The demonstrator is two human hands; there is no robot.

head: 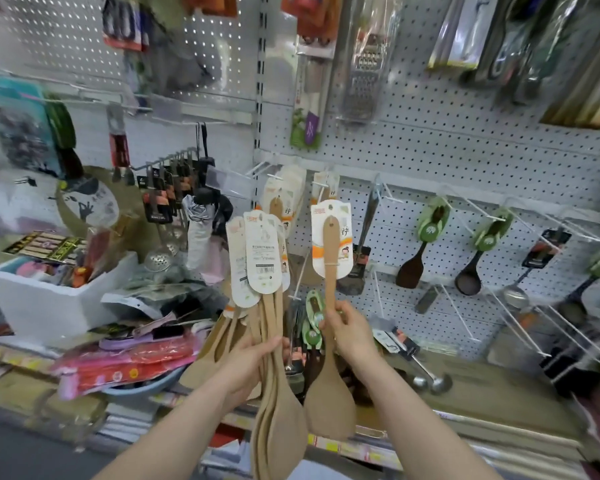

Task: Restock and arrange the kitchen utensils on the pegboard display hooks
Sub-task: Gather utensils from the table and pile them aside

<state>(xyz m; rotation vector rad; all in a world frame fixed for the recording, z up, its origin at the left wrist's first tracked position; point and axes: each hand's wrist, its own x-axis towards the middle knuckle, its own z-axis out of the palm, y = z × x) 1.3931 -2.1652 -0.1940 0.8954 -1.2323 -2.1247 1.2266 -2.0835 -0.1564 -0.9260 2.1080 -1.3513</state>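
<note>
My left hand grips a bundle of several wooden spatulas, their white label cards pointing up and their blades hanging down. My right hand pinches the handle of a single wooden spatula, held upright with its white and orange card at the top, in front of the pegboard. Behind it, more carded wooden spatulas hang on white hooks at the centre of the board.
Dark spatulas and ladles with green cards hang on hooks to the right, and long bare wire hooks jut out at the lower right. A white foam box of goods sits at left. Metal ladles lie on the shelf.
</note>
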